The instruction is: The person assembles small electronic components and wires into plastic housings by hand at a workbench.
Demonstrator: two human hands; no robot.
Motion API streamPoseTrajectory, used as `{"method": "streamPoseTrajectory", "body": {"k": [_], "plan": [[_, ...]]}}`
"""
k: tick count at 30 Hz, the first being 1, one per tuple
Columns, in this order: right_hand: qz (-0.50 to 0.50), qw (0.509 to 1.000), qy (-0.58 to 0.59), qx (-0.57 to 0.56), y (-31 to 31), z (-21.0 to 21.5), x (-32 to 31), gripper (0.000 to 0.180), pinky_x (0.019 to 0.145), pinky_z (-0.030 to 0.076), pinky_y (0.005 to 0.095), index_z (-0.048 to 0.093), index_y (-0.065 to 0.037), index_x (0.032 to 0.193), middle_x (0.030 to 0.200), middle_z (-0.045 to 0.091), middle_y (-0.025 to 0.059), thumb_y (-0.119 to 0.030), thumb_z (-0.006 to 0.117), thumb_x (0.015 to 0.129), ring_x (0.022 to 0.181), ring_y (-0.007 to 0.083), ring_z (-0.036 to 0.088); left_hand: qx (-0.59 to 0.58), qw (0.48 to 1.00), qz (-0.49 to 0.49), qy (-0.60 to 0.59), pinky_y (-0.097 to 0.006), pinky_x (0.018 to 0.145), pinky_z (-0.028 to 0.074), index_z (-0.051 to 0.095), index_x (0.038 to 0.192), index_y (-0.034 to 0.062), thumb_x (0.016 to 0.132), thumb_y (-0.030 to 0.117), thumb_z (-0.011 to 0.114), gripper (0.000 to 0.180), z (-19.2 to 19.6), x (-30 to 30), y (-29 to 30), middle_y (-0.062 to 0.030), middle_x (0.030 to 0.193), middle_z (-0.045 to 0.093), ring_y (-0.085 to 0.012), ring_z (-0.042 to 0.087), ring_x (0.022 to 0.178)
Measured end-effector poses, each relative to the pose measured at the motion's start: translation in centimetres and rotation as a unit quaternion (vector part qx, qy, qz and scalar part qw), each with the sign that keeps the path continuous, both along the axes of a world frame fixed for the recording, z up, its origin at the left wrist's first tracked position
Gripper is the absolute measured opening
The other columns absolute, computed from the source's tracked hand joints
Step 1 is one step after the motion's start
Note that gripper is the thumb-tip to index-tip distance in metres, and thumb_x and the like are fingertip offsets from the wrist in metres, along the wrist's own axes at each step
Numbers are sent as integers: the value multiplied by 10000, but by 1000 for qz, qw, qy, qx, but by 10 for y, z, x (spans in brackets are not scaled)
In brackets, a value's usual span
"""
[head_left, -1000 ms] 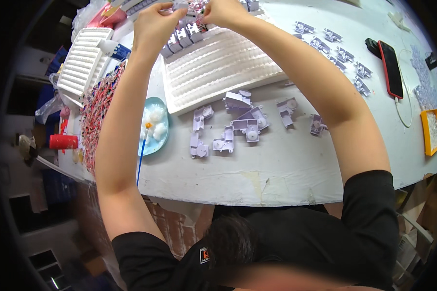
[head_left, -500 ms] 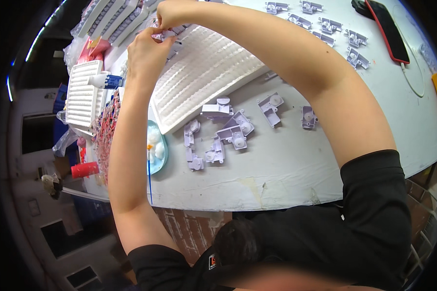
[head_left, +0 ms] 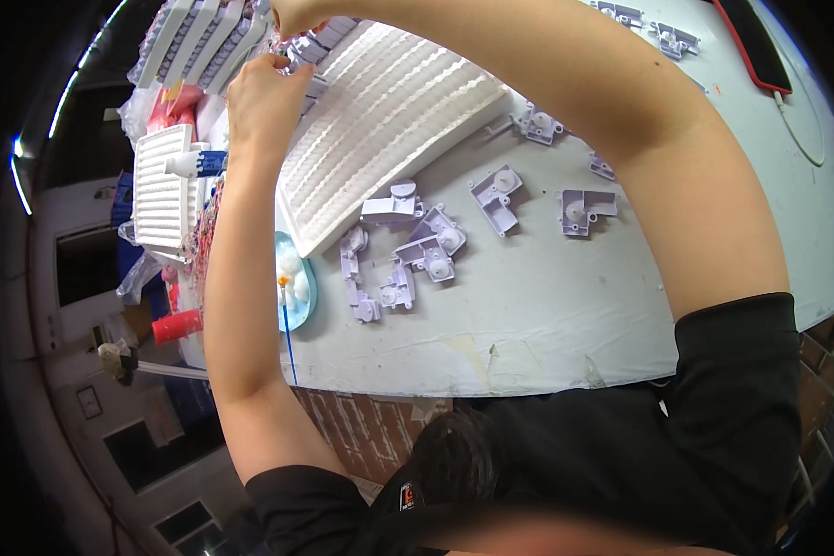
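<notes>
At the far end of a white ridged tray (head_left: 380, 111), my left hand (head_left: 264, 97) has its thumb and forefinger pinched; what they hold is too small to name. My right hand (head_left: 296, 14) is right beside it at the upper edge, fingers curled downward and partly out of view. Whatever it holds is hidden. Pale lilac plastic housings (head_left: 320, 42) lie in the tray's far end, close to both hands. On the table nearer to me, several loose lilac housings (head_left: 435, 232) lie grouped, some with a round white piece inside.
Left of the tray are a blue dish (head_left: 308, 301) with white cotton balls and a blue-handled brush (head_left: 289, 338), a blue-and-white bottle (head_left: 195, 164), a smaller white tray (head_left: 160, 190) and a red cylinder (head_left: 176, 325). A red-edged phone (head_left: 755, 46) with a cable lies far right.
Both hands have shifted slightly left in the view, the right one also upward, and stay close together. The whole view has turned a little, uncovering more housings beside my right forearm.
</notes>
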State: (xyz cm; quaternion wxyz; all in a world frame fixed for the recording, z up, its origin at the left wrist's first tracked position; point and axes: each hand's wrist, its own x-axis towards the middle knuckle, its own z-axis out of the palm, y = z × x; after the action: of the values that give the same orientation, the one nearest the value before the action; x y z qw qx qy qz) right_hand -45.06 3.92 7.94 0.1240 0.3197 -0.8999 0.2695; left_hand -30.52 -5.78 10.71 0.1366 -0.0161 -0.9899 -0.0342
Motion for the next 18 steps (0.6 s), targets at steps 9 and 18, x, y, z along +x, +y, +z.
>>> {"method": "streamPoseTrajectory", "body": {"k": [9,18], "plan": [[-15,1000,9,-9,16,6,6,181,669,567,398,757,-10,834,795,734,165,-142,677,740,721,253,723,3,998,36,-55,-382,811,545,749,832,15,769,276,674,279,-2,-15,0,-158,744,728,-296,732,814],[19,993,-90,-71,53,27,31,187,597,563,355,759,-24,859,754,730,137,-172,710,756,623,225,698,-28,998,30,-54,-396,843,553,729,855,-53,759,273,697,341,-4,-17,4,-193,765,727,-337,729,851]]}}
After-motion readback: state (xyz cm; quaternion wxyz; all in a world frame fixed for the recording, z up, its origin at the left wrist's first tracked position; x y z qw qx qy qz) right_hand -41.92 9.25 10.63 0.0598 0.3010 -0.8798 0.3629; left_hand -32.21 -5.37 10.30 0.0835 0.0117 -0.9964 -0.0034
